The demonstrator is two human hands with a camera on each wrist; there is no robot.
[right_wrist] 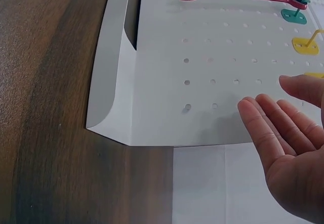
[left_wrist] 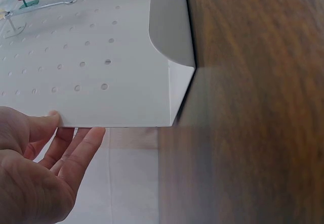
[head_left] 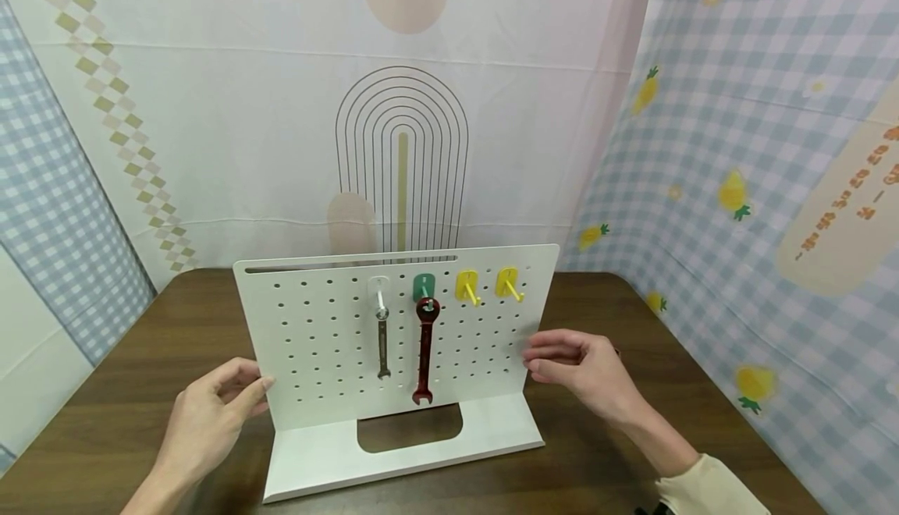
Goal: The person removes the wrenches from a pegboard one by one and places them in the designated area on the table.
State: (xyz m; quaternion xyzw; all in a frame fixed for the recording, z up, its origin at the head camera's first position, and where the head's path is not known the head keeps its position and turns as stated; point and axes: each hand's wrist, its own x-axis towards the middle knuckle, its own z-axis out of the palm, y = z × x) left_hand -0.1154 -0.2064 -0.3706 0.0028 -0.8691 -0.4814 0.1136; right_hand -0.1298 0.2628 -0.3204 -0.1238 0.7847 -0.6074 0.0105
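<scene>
A white pegboard (head_left: pixel 323 367) stands upright on its flat base. A small silver wrench (head_left: pixel 382 343) hangs from a clear hook (head_left: pixel 380 295) and a larger red wrench (head_left: pixel 424 355) from a green hook (head_left: pixel 424 286). Two yellow hooks (head_left: pixel 467 287) to their right bear nothing. My left hand (head_left: pixel 211 413) pinches the board's left edge, thumb on the front face and fingers at the edge and behind. Beside the right edge, my right hand (head_left: pixel 586 371) holds nothing, its fingers extended close to the board in the right wrist view.
The board's base (head_left: pixel 316 460) has a rounded cutout at its middle. Under it is a dark wooden table (head_left: pixel 112 429). Patterned cloth (head_left: pixel 232 133) hangs behind the table, and checked cloth (head_left: pixel 709 242) at the right.
</scene>
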